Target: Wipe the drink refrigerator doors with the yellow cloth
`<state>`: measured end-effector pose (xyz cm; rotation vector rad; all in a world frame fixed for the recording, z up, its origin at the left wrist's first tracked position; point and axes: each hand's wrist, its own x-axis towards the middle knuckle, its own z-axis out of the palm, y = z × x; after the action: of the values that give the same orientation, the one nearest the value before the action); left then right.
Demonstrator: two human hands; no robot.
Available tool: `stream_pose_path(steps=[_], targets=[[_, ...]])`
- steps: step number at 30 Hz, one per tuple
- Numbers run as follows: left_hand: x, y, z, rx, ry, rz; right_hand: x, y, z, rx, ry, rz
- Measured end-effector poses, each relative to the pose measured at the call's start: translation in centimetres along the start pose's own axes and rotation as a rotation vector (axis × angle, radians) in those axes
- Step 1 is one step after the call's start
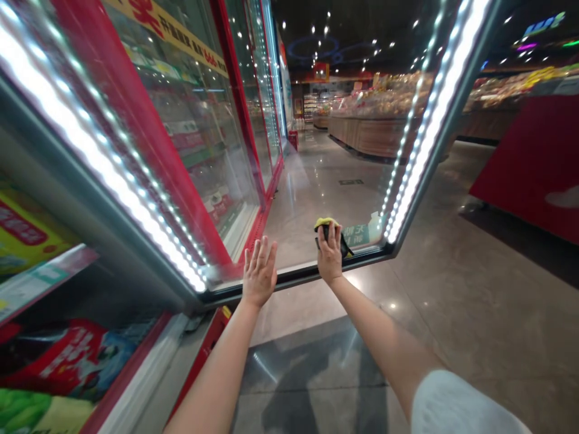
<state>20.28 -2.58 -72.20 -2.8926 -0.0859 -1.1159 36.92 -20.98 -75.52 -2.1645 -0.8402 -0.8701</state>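
- The right hand [330, 259] lies over a black-and-yellow cloth [345, 245] at the lower part of a glass door [298, 199], fingers upward and close together; whether they grip the cloth or only press it flat, I cannot tell.
- The cloth's long axis slopes from a yellow fold above the fingertips down to a dark corner beside the wrist; its middle is hidden by the hand.
- The left hand [259, 277] is open, fingers pointing up and slightly parted, its back to the view; contact with the glass cannot be made out.
- Behind both wrists runs the door's dark bottom rail [296, 276], rising towards the right.
- Right of the cloth, a green sticker [362, 234] on the pane is partly covered, its lettering reversed.
- Bright LED strips [418, 129] flank the pane, leaning outward, their upper ends cut off.
- At left, shelved packages, one yellow [27, 229] and one red [79, 355], are cropped and blurred.
- Through the glass, red-framed cabinets [242, 114] recede; goods on the wood-sided display stand [375, 134] are indistinct.
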Motion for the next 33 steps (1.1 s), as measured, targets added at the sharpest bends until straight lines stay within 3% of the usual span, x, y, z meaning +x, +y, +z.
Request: stream_pose_path(steps=[3, 6, 8, 10, 12, 14, 17, 19, 21, 24, 28, 31, 33], targets=[[-0.5, -0.4, -0.3, 0.012, -0.001, 0.007, -1.5, -2.4, 0.5, -0.012, -0.201, -0.252], [-0.9, -1.2, -0.6, 0.012, 0.028, -0.003, -3.6, -0.7, -0.1, -0.064, -0.329, -0.378], [-1.2, -1.8, -0.9, 0.011, 0.055, -0.026, -3.8, 1.3, -0.6, -0.106, -0.308, -0.372], [-1.5, -2.6, -1.3, 0.017, 0.079, -0.055, -2.7, 2.2, -0.6, -0.139, -0.177, -0.282], [-1.7, -3.2, -1.5, 0.031, 0.096, -0.076, -1.1, 1.1, 0.0, -0.156, -0.017, -0.159], [-1.9, -3.6, -1.6, 0.041, 0.108, -0.078, 0.0, -1.4, 0.9, -0.158, 0.054, -0.096], [-2.0, -3.8, -1.4, 0.038, 0.122, -0.065, -0.5, -4.4, 1.6, -0.149, -0.095, -0.276], [-2.1, -3.8, -1.3, 0.029, 0.128, -0.061, -1.8, -4.5, 1.3, -0.151, -0.240, -0.479], [-2.3, -4.1, -1.2, 0.020, 0.131, -0.063, -2.8, -3.7, 0.7, -0.165, -0.312, -0.583], [-2.8, -4.5, -1.3, 0.026, 0.132, -0.072, -2.6, -3.5, 0.3, -0.196, -0.265, -0.469], [-3.1, -4.9, -1.9, 0.046, 0.095, -0.082, -1.4, -7.4, 1.7, -0.182, -0.168, -0.279], [-3.2, -5.1, -2.4, 0.040, 0.051, -0.084, -1.9, -9.5, 2.8, -0.149, -0.221, -0.413], [-3.4, -5.2, -2.6, 0.036, 0.041, -0.083, -2.8, -8.9, 2.8, -0.135, -0.293, -0.576]])
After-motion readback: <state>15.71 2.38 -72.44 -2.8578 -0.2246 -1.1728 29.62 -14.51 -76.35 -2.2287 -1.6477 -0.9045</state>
